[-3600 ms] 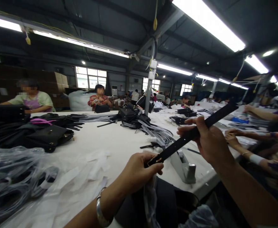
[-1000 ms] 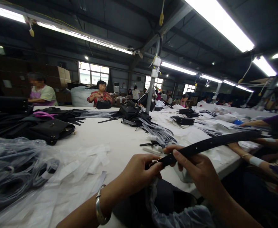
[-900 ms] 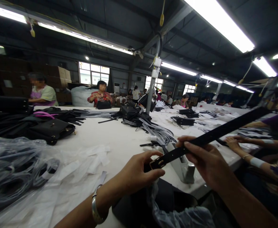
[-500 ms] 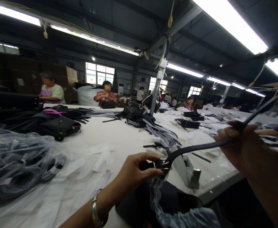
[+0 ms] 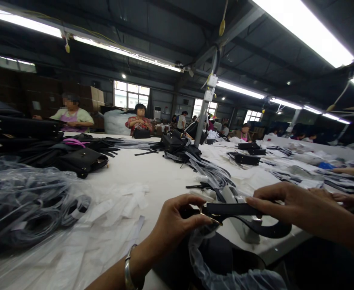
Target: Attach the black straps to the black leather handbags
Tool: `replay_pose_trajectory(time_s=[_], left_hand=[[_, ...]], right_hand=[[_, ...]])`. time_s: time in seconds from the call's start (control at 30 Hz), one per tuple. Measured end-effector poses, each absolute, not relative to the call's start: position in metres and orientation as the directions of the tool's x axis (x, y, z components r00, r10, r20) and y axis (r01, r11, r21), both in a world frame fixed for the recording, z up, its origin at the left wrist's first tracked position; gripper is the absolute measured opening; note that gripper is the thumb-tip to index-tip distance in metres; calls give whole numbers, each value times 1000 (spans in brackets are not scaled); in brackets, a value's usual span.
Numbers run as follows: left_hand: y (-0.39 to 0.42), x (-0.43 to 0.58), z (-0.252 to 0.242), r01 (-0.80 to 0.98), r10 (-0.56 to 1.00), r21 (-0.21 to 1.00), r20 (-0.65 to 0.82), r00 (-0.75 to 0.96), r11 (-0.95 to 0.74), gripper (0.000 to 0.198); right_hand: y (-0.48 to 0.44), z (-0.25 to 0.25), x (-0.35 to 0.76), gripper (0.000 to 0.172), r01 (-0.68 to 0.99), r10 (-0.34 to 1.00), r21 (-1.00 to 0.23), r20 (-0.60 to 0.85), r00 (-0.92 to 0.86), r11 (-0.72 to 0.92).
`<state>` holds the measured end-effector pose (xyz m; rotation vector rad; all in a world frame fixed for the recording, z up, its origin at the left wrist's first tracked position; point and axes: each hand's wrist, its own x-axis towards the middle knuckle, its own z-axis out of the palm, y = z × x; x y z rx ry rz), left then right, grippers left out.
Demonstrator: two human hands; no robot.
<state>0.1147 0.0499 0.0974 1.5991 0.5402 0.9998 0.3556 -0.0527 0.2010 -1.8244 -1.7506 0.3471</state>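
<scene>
A black strap (image 5: 237,210) with a brass buckle end is held low over the near edge of the white table (image 5: 153,177). My left hand (image 5: 177,219), a silver bangle on its wrist, pinches the buckle end. My right hand (image 5: 288,205) grips the strap a little to the right, where it bends back in a loop underneath. Behind the strap stands a grey tape dispenser (image 5: 240,219). Clear plastic wrap (image 5: 225,274) hangs below the hands.
Bagged black straps (image 5: 28,201) fill the left. Black handbags (image 5: 80,159) lie further back, more bags and straps (image 5: 192,157) at mid-table by a pole (image 5: 205,108). White paper strips (image 5: 125,201) litter the table. Other people sit across it, and another person's hand (image 5: 346,197) shows at right.
My right hand has come down and in from the far right, folding the long strap back into a loop. The left hand stays on the buckle end.
</scene>
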Motion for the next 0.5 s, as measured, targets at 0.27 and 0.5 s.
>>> replay_pose_trajectory(time_s=[0.27, 0.5], left_hand=[[43, 119, 96, -151, 775, 946, 322, 544, -287, 27], [39, 126, 95, -183, 729, 929, 367, 578, -322, 29]], right_hand=[[-44, 215, 348, 41, 832, 999, -554, -21, 31, -38], [-29, 192, 321, 45, 832, 992, -553, -84, -98, 36]])
